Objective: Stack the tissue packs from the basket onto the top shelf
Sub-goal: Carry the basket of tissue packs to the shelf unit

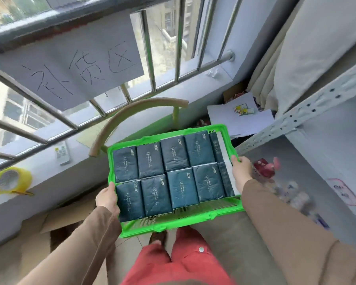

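A grey metal shelf unit point(308, 112) fills the right side, its perforated rail slanting toward the basket's right rim; the board beneath it point(296, 161) carries a red wrapped item point(262, 166) just beside the right hand, with bare surface beyond. On the left runs a barred window point(152, 58) with a handwritten paper sign point(74, 64), and a sill holding a yellow tape roll point(12, 179).

The green basket point(173, 223) is held level between both hands, above red trousers point(181, 260). Dark blue tissue packs point(175, 173) lie flat in two rows, filling it from the far rim almost to the near rim, where a strip of slatted floor shows.

The left hand point(107, 197) is closed on the basket's left rim, thumb on top. The right hand point(240, 171) clasps the right rim, thumb over the edge, fingers hidden underneath.
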`<state>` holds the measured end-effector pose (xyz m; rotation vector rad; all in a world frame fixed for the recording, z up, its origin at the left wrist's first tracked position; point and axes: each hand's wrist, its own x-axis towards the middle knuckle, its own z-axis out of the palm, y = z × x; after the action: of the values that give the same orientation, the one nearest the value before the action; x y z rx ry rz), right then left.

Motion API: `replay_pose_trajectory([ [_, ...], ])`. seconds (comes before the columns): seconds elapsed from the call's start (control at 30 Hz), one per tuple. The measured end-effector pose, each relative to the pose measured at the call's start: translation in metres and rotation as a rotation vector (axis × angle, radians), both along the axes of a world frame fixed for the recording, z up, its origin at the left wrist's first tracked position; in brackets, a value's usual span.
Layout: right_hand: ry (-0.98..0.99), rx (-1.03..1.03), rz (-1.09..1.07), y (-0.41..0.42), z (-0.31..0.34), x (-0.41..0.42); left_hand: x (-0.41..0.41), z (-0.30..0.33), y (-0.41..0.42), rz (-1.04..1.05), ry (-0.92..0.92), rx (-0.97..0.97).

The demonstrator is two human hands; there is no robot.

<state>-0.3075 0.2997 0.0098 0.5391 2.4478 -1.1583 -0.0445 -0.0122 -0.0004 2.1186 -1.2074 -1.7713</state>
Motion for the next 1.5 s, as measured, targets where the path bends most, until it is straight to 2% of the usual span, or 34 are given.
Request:
replay_pose_trajectory([
  [0.2,0.073,-0.056,-0.397,0.098,0.020,0.111,-0.016,0.026,0.014,-0.481,0.080,0.029],
  [0.33,0.098,-0.086,-0.634,0.175,0.037,0.201,-0.034,0.039,0.063,-0.743,0.096,0.035],
  [0.6,0.166,-0.074,-1.080,0.344,0.055,0.382,-0.026,0.072,0.266,-1.131,0.168,0.012],
  [0.9,0.141,-0.103,-1.415,0.553,0.038,0.590,0.066,0.063,0.542,-1.388,0.127,0.020],
  [0.93,0.133,-0.091,-1.431,0.577,0.038,0.609,0.076,0.063,0.576,-1.328,0.118,0.104],
  [0.97,0.131,-0.080,-1.450,0.602,0.039,0.627,0.089,0.061,0.605,-1.362,0.075,0.009],
  [1.0,0.134,-0.070,-1.464,0.626,0.041,0.642,0.103,0.060,0.633,-1.594,0.004,-0.211],
  [1.03,0.139,-0.062,-1.473,0.649,0.042,0.656,0.114,0.058,0.657,-1.657,-0.046,-0.277],
  [1.07,0.137,-0.049,-1.477,0.670,0.044,0.668,0.125,0.055,0.678,-1.552,-0.037,-0.183],
  [1.1,0.126,-0.031,-1.480,0.691,0.046,0.679,0.134,0.056,0.702,-1.301,0.034,0.045],
  [1.13,0.114,-0.012,-1.482,0.712,0.047,0.688,0.141,0.056,0.726,-1.240,0.087,0.132],
  [1.23,0.101,0.007,-1.502,0.769,0.044,0.706,0.159,0.057,0.794,-1.242,0.064,0.174],
  [1.37,0.086,-0.037,-1.596,0.843,0.036,0.720,0.168,0.041,0.874,-1.413,0.042,0.154],
  [1.5,0.076,-0.019,-1.613,0.918,0.031,0.740,0.177,0.013,0.958,-1.387,-0.006,0.174],
])
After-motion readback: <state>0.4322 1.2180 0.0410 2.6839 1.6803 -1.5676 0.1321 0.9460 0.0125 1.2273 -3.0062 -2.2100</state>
